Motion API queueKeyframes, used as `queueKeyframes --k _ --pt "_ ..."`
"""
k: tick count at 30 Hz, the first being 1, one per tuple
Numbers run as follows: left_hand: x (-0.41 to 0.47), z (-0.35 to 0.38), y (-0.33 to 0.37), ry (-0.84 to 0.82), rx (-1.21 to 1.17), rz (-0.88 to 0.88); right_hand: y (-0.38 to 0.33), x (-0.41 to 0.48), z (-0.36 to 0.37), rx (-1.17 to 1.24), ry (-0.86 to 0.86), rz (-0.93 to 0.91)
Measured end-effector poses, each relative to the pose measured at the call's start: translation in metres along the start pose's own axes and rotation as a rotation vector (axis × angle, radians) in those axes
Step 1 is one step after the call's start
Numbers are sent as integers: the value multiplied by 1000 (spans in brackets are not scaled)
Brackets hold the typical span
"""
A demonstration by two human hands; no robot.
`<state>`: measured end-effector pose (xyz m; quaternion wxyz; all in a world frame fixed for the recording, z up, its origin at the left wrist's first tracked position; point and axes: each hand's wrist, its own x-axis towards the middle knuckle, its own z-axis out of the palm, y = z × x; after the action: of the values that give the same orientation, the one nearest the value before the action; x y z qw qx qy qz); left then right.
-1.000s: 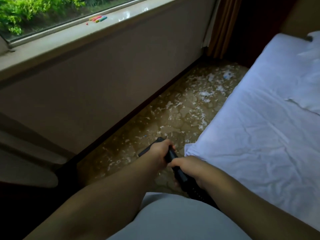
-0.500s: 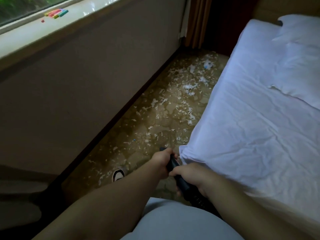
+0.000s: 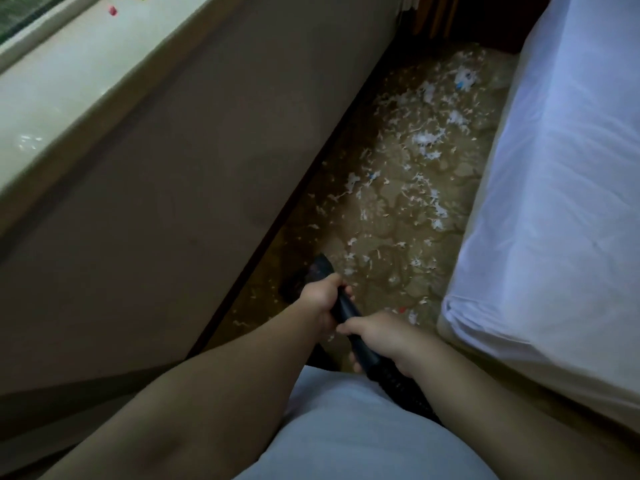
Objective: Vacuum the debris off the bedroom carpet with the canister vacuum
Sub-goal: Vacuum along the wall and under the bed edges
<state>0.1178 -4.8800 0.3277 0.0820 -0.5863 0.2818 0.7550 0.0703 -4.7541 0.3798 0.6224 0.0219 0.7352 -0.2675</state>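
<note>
2 hands curl round the black vac wand (image 3: 346, 310) — left hand (image 3: 320, 299) in front, right hand (image 3: 381, 337) behind it. Nozzle (image 3: 311, 275) on carpet (image 3: 381, 271) by wall (image 3: 207, 168); white debris (image 3: 424, 138) lies beyond, beside bed (image 3: 554, 168).

Left hand (image 3: 320, 299) and right hand (image 3: 381, 336) grip vacuum wand (image 3: 349, 315) over littered carpet (image 3: 388, 244).

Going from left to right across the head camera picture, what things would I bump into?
Windowsill → wall below it → carpet strewn with white scraps → bed with its white sheet.
</note>
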Motion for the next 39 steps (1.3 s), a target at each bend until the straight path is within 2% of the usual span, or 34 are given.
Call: queueKeyframes --k 8,15,20,31,39 --pt "25 -64 51 23 -144 -72 -56 34 47 -99 -19 -41" --pt "34 -76 61 10 -118 -95 -66 39 56 -67 -23 -49" --pt "41 -59 59 -6 0 -69 -57 35 48 8 26 -33" --pt "35 27 18 -96 273 -34 8 8 -1 212 139 -30" --pt "12 112 -94 -163 479 -81 126 -46 -48 343 223 80"
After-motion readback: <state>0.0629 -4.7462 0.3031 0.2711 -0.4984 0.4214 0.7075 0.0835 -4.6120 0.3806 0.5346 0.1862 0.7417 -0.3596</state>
